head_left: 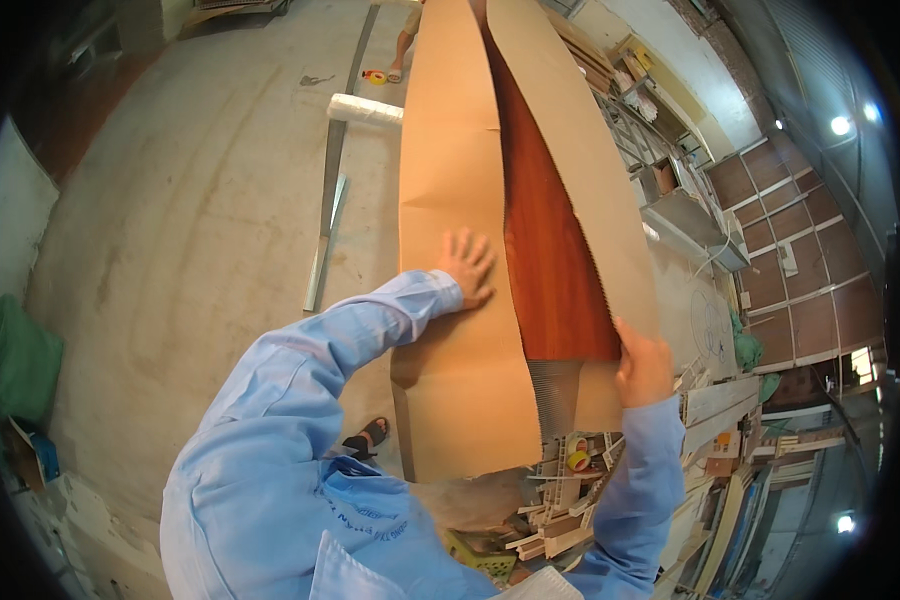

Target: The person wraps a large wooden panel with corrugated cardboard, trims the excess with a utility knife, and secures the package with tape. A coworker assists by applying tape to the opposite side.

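A long reddish-brown wooden panel [555,280] lies lengthwise before me, partly wrapped in brown cardboard. The left cardboard flap [450,170] folds over its left side, and the right flap [610,220] covers its right side. Between them a strip of wood shows, widening toward me. Corrugated ribs of the cardboard show past the panel's near end. My left hand [466,268] presses flat on the left flap, fingers spread. At the near right, my right hand [645,368] grips the edge of the right flap, its thumb at the panel's corner.
Left of the panel are a roll of clear film [365,110], a metal bar [326,245] and a tape roll [374,77]. Another person's foot [396,72] shows at the far end. Wood offcuts [565,525] pile up near right. A green sack [22,355] stands far left.
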The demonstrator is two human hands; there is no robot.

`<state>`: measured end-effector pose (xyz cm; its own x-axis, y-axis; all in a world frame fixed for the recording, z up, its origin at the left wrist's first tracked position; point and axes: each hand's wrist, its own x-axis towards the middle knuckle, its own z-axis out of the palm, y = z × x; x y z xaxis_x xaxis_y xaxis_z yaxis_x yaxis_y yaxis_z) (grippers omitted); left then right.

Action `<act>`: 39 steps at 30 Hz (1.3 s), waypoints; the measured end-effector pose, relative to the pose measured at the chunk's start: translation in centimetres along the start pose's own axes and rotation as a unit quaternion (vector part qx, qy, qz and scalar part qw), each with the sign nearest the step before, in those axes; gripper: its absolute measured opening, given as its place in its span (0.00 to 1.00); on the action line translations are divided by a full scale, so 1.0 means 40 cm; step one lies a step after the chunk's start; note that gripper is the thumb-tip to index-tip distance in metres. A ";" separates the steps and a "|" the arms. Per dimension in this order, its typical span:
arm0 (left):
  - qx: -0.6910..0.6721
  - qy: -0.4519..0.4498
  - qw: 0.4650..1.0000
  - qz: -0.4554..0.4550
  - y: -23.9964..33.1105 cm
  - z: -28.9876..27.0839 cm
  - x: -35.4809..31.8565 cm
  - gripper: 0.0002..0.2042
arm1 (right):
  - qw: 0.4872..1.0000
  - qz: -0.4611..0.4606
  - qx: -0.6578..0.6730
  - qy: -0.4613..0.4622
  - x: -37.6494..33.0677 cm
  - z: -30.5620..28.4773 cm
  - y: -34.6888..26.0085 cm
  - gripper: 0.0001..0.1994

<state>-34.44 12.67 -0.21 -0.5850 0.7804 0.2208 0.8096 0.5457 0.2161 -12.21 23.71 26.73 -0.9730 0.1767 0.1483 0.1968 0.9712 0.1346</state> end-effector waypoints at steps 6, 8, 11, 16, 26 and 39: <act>-0.533 0.021 0.838 -0.118 -0.192 -0.107 0.098 0.29 | 0.997 0.003 0.050 0.063 -0.003 -0.087 0.044 0.18; -0.678 0.179 0.691 -0.175 -0.342 -0.079 0.106 0.31 | 0.995 0.024 0.077 0.051 -0.007 -0.099 0.049 0.17; -0.432 0.212 0.836 -0.263 -0.358 0.063 0.121 0.43 | 0.998 -0.006 0.042 0.044 -0.013 -0.115 0.060 0.21; -0.285 0.127 0.896 -0.317 -0.267 0.126 0.117 0.47 | 0.998 -0.033 0.037 0.037 -0.013 -0.116 0.086 0.24; -0.016 0.001 0.986 -0.169 -0.255 0.027 0.121 0.34 | 0.970 -0.022 -0.120 -0.209 -0.056 0.362 -0.173 0.23; -0.044 -0.048 0.997 -0.052 -0.257 0.038 0.143 0.30 | 0.910 0.137 0.245 -0.306 0.139 0.518 -0.068 0.25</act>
<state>-46.01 11.99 -2.60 -0.6548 0.7490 0.1011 0.7351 0.6000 0.3157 -20.64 25.37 6.91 -0.8096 0.3333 -0.4832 0.5107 0.8057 -0.3000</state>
